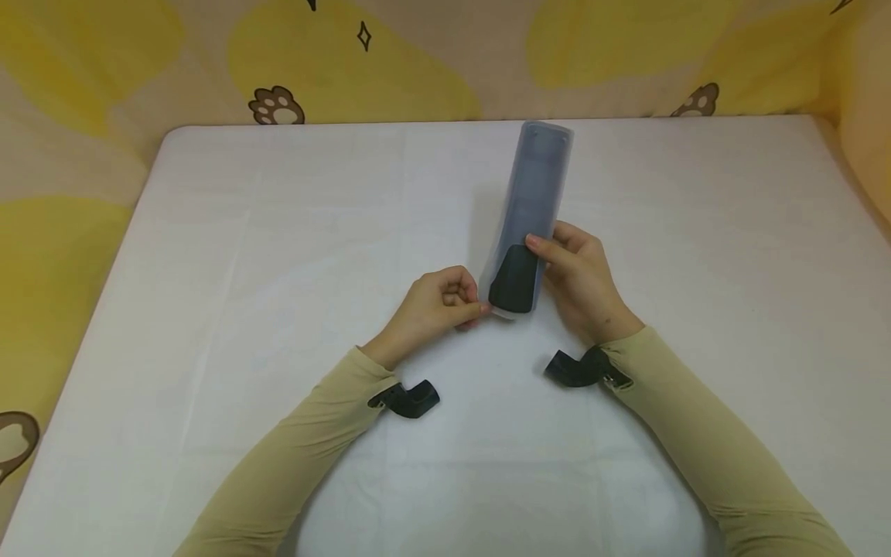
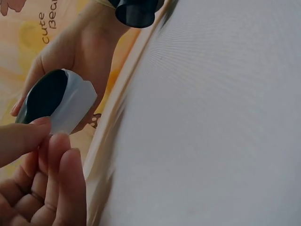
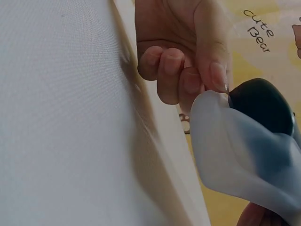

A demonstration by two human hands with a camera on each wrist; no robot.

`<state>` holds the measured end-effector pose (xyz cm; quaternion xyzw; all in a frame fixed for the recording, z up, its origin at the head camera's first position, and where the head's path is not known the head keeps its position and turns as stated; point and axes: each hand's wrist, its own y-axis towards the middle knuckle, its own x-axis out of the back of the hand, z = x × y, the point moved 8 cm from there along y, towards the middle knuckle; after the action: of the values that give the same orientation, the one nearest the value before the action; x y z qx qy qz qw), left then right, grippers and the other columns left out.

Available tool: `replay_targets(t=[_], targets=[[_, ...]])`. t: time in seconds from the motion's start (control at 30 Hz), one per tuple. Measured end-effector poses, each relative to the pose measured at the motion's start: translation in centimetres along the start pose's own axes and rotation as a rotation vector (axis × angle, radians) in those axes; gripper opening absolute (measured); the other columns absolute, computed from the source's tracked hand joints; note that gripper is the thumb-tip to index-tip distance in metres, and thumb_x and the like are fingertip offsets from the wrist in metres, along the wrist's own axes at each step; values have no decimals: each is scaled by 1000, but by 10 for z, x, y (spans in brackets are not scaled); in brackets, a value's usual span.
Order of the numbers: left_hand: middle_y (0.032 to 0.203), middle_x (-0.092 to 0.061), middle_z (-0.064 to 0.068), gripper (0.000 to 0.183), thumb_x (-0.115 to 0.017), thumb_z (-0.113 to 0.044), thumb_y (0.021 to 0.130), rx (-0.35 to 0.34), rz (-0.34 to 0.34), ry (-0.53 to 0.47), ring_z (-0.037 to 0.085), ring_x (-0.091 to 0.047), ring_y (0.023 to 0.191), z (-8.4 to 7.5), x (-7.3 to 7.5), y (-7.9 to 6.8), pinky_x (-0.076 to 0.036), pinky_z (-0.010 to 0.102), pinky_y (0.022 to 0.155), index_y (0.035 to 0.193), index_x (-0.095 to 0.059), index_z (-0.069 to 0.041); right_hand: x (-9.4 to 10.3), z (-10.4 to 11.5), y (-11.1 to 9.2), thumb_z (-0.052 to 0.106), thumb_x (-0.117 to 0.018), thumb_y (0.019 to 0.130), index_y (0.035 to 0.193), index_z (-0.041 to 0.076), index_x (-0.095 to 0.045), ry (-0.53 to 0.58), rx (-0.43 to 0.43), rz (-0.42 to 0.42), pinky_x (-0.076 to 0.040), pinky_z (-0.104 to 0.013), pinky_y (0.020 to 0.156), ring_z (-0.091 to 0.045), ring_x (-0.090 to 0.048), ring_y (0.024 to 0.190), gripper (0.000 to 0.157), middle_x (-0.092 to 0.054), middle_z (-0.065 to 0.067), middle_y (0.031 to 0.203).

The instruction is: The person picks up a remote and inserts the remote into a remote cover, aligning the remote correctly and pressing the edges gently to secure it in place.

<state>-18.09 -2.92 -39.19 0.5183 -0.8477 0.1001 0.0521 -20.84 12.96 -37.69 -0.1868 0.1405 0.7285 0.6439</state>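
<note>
A long, slim object in a soft translucent sleeve (image 1: 537, 174) is held up above the table in the head view, tilted slightly right. Its dark, rounded end (image 1: 513, 282) pokes out bare at the near end; the rest shows bluish through the sleeve. My right hand (image 1: 583, 275) grips it by the side, thumb on the face near the dark part and fingers behind. My left hand (image 1: 440, 305) pinches the sleeve's near edge between thumb and forefinger, the other fingers curled. In the right wrist view, the sleeve's loose lip (image 3: 211, 155) stands away from the dark end (image 3: 263, 106).
A white-covered table (image 1: 313, 209) lies under both hands. Patterned yellow cloth (image 1: 418, 62) hangs behind it and at the sides. A black wrist camera mount sits on each sleeved forearm, the left mount (image 1: 411, 398) and the right mount (image 1: 578, 369).
</note>
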Motion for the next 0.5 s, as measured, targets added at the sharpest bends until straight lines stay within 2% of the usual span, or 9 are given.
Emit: replay_targets(t=[0.17, 0.4, 0.5], targets=[[74, -65, 7, 12, -69, -2, 84, -23, -1, 9, 12, -62, 62, -1, -2, -1, -54, 27, 61, 87, -58, 1, 1, 1, 0, -1, -65, 87, 101, 1, -68, 0, 11, -10, -44, -29, 88, -16, -59, 91, 15, -69, -4, 90], [79, -66, 14, 9, -65, 1, 86, 17, -3, 6, 11, -64, 65, 1, -2, 0, -56, 29, 64, 90, -59, 6, 0, -2, -2, -2, -66, 86, 102, -1, -66, 35, -1, -26, -45, -28, 87, -16, -60, 91, 16, -69, -6, 91], [80, -67, 16, 9, -63, 3, 87, 33, 4, -29, 13, -65, 66, 4, -3, 1, -56, 30, 65, 92, -60, 8, 0, -3, -3, -2, -65, 86, 101, 0, -66, 33, -3, -31, -43, -27, 90, -16, -58, 94, 15, -69, -5, 91]])
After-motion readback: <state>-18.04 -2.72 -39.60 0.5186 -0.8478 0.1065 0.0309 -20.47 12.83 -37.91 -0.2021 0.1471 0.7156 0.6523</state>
